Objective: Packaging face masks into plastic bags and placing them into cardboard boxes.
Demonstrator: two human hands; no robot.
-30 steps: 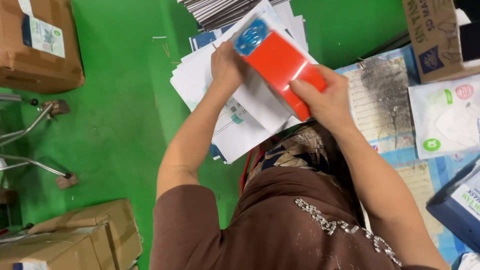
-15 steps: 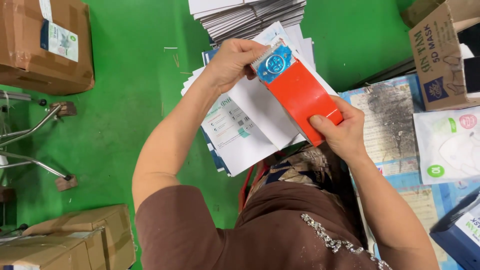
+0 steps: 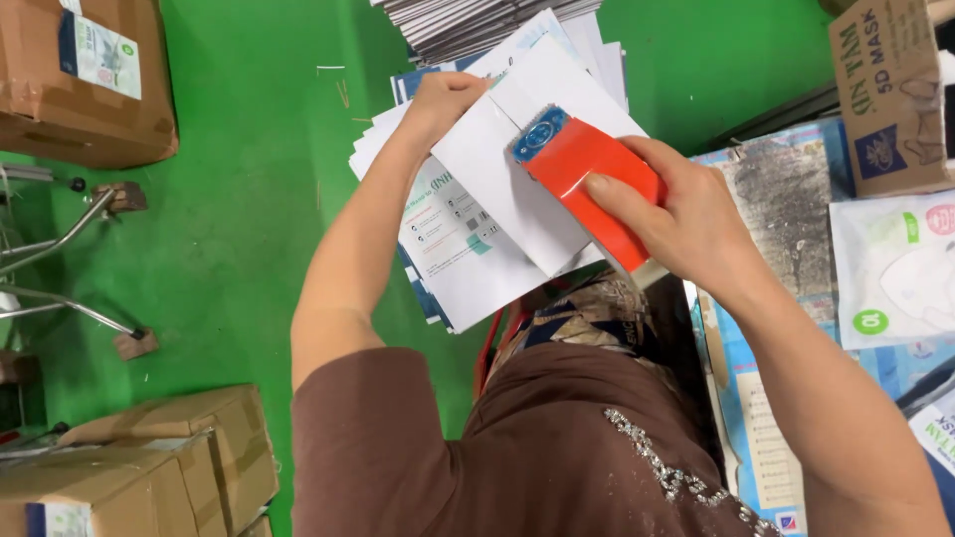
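Note:
My right hand (image 3: 686,224) grips a flat red packet with a blue end (image 3: 582,174) and presses it against a white folded card sheet (image 3: 517,189). My left hand (image 3: 448,99) holds the far left edge of that white sheet. Under it lies a loose pile of white printed sheets (image 3: 458,259) on the green floor. My brown sleeves and lap fill the bottom of the view.
A stack of flat grey-edged cards (image 3: 477,22) lies at the top. Brown cartons stand at top left (image 3: 85,85), bottom left (image 3: 149,467) and top right (image 3: 890,94). A metal chair frame (image 3: 60,268) is at left. White mask packets (image 3: 895,273) lie at right.
The red packet has gone down from being held up in the air onto the white sheet. My left hand moved from the packet's blue end to the sheet's far edge.

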